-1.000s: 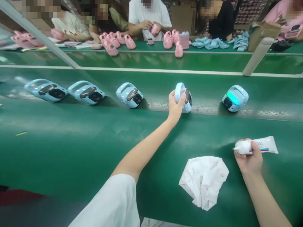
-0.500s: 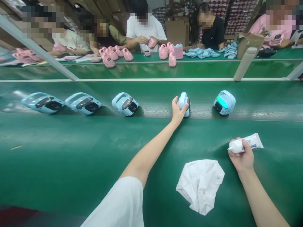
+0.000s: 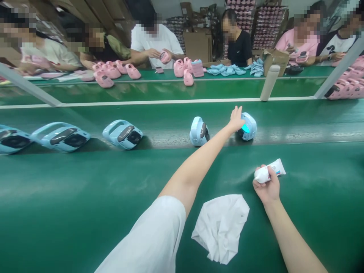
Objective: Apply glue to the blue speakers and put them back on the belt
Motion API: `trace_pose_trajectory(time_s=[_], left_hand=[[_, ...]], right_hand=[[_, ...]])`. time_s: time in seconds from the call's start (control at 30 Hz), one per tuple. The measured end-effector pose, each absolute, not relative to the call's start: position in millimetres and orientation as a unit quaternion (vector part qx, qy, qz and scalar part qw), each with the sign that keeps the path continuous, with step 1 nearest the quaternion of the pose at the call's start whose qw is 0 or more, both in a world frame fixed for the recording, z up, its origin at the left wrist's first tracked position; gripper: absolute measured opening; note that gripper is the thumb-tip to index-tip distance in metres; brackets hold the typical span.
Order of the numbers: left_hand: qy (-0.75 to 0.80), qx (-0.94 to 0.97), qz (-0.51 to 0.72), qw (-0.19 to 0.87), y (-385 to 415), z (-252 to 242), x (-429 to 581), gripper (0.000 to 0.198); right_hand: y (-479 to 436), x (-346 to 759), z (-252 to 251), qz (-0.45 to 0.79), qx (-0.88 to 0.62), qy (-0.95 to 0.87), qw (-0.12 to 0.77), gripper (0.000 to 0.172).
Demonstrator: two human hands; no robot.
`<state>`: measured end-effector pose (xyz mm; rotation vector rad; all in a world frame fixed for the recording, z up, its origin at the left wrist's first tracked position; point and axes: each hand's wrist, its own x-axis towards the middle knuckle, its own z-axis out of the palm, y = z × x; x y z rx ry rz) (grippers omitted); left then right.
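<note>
My left hand [image 3: 236, 118] reaches far across the green belt [image 3: 85, 182] and rests with fingers spread on a light-blue device with a lit green screen [image 3: 248, 126]. Just to its left stands another light-blue device [image 3: 199, 131], on its own. My right hand [image 3: 267, 187] is closed round a white tube [image 3: 270, 171], nozzle pointing left, just above the belt. A crumpled white cloth [image 3: 220, 226] lies on the belt between my arms.
More light-blue devices [image 3: 123, 134] [image 3: 61, 136] lie in a row to the left. Across a white-edged divider [image 3: 170, 102], several people handle pink devices [image 3: 182, 68] and blue parts [image 3: 224, 69]. A beige post [image 3: 269, 82] and cardboard box [image 3: 274, 58] stand at the back.
My left hand let go of the upright blue device and moved right onto the green-screened one. The view shifted, so the row of devices appears further left. My right hand kept the tube.
</note>
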<state>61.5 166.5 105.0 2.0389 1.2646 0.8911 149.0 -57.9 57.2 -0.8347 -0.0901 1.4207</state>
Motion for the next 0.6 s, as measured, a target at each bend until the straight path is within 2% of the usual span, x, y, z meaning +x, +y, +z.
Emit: trace_pose_trajectory(time_s=[0.13, 0.27, 0.43, 0.6], left_hand=[[0.455, 0.767, 0.334, 0.307, 188.4, 96.9, 57.2, 0.024], [0.428, 0.774, 0.357, 0.300, 171.9, 100.2, 27.1, 0.009], [0.389, 0.765, 0.413, 0.304, 121.4, 109.9, -7.3, 0.022], [0.377, 0.702, 0.493, 0.349, 56.0, 110.2, -41.6, 0.018]], right_hand=[[-56.2, 148.6, 56.6, 0.641, -0.358, -0.037, 0.678, 0.049], [-55.7, 144.9, 55.8, 0.653, -0.349, -0.046, 0.670, 0.044], [-61.1, 142.3, 60.9, 0.650, -0.350, -0.072, 0.671, 0.043], [-74.8, 136.4, 79.6, 0.632, -0.359, -0.118, 0.677, 0.042]])
